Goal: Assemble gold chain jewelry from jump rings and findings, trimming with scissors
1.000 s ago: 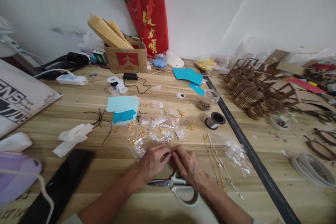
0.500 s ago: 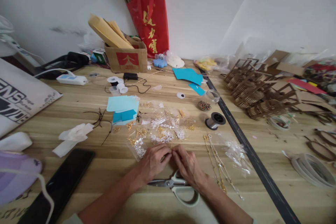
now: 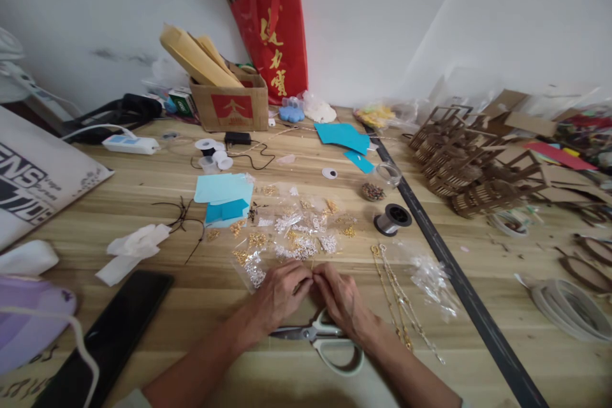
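My left hand (image 3: 285,290) and my right hand (image 3: 338,293) meet at their fingertips, both pinched closed. A thin, pale golden strand pokes up between the fingertips; it is too small to make out its kind. Under my right wrist lie scissors (image 3: 329,344) with pale handles, their blades pointing left. Just beyond my hands, silver beads (image 3: 301,247) and gold beads (image 3: 257,240) are spread on clear plastic bags. To the right of my right hand rest gold and silver chains (image 3: 394,296).
A wire spool (image 3: 393,220) and a jar of beads (image 3: 373,191) stand beyond the chains. Blue paper (image 3: 224,189) lies beyond the beads. On the left is a black phone (image 3: 108,338); a dark strip (image 3: 444,261) crosses the table at right, with wooden frames (image 3: 478,172) past it.
Almost nothing differs. My hands stay together at the fingertips in the same place, and the things on the table have not moved.
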A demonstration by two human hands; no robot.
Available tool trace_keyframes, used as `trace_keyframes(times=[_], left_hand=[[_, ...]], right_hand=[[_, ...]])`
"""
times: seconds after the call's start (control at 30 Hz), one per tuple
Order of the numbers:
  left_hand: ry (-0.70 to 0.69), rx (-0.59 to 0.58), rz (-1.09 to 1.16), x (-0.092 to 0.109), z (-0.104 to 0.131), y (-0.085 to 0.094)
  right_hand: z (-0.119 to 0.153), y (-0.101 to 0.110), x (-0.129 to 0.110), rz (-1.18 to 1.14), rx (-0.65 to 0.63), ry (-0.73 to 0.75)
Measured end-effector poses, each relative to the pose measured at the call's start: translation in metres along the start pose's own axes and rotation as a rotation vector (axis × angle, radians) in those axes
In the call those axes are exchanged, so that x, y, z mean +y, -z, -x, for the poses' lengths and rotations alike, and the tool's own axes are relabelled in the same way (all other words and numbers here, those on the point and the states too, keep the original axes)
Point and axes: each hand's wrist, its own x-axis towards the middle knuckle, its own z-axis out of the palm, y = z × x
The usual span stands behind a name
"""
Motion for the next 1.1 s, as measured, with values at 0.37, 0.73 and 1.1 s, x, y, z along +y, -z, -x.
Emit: trace_keyframes(times=[0.37, 0.73, 1.1], left_hand=[[0.014, -0.015, 0.016, 0.001, 0.0, 0.0], [0.328, -0.115, 0.455, 0.01, -0.013, 0.013], [0.518, -0.172, 0.735, 0.009, -0.017, 0.018]], right_hand=[[-0.001, 0.0, -0.004, 0.08, 0.011, 0.008], [-0.006, -0.002, -0.001, -0.601, 0.029, -0.234], [-0.011, 0.004, -0.006, -0.761, 0.036, -0.277]])
